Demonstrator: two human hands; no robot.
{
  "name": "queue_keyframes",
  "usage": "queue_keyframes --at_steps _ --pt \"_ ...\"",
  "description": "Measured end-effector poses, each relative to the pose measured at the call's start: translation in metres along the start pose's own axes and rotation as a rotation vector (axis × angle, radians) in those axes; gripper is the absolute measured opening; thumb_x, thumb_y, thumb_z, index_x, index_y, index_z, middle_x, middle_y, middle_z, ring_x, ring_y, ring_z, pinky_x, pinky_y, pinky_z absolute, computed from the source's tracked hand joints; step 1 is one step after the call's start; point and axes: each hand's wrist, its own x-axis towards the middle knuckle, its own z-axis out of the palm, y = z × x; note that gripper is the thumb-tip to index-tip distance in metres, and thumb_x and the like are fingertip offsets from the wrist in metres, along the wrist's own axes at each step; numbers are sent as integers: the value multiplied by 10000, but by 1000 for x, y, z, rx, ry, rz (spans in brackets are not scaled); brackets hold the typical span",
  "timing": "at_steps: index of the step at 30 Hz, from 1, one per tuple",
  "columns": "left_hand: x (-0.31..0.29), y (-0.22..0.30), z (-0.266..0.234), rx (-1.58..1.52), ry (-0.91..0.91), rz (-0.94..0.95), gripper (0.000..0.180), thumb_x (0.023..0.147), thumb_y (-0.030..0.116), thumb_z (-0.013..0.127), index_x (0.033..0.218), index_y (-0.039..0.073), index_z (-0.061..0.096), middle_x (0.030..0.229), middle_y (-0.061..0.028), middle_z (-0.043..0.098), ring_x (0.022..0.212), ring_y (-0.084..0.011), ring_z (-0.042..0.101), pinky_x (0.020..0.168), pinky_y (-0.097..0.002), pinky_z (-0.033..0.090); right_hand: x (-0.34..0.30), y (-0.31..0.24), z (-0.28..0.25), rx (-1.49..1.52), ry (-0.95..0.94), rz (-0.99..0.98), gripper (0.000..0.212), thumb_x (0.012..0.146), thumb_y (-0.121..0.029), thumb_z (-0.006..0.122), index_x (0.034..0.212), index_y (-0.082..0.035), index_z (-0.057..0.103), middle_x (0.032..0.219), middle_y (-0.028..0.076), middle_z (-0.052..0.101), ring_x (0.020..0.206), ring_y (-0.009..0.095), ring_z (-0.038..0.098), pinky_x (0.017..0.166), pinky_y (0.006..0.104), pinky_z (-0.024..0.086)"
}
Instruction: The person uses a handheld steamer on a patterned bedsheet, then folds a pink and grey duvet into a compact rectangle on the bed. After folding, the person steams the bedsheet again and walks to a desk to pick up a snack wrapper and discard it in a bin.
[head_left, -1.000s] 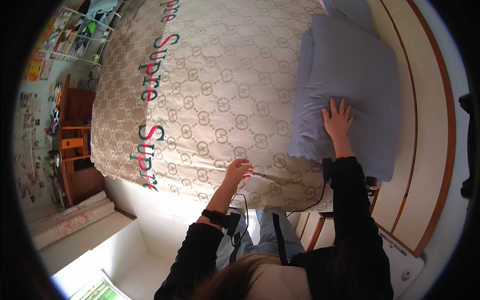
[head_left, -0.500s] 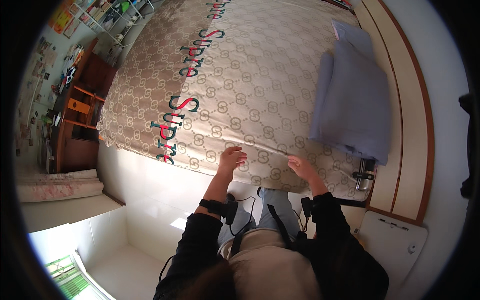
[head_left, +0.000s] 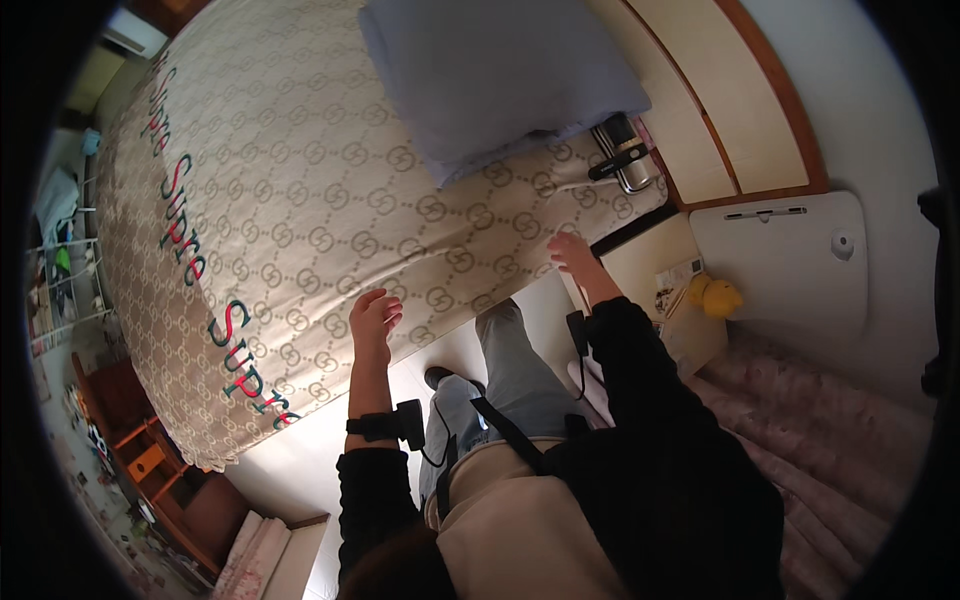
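My left hand (head_left: 376, 322) and my right hand (head_left: 575, 255), both with loosely bent fingers and holding nothing, are at the near edge of the patterned bedspread (head_left: 320, 190), which runs under the blue-grey bedding (head_left: 500, 80), where I think flat, gentle palms would suit creases best.

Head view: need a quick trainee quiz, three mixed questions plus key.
1. True or false: the left hand and right hand both hold nothing.
2. Which hand is nearer the metal cylinder? A) left B) right
3. Fill in: the pillow lies on the patterned ____.

Key: 1. True. 2. B. 3. Bedspread.
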Motion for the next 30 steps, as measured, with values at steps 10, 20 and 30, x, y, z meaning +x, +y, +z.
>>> queue_keyframes --at_steps 10,20,30 --pt "100 -38 173 337 -359 -79 356 868 170 595 1193 31 554 992 -69 661 906 -160 628 798 -290 495 184 -120 -132 1029 236 -262 288 934 -312 628 996 -42 549 887 86 573 694 230 582 653 383 514" --pt "126 -84 57 248 157 -351 354 855 126 570 1196 32 560 937 -96 664 846 -183 642 723 -305 515 97 -38 -38 584 277 -200 325 877 -365 672 878 -59 565 548 67 499 467 194 516 458 351 448" --pt "121 -81 -26 101 71 -192 328 845 128 585 1154 17 583 883 -95 665 752 -170 646 632 -293 525 -31 -22 84 -236 -218 108 442 880 -437 670 686 -59 548 509 38 496 400 154 499 389 321 403"
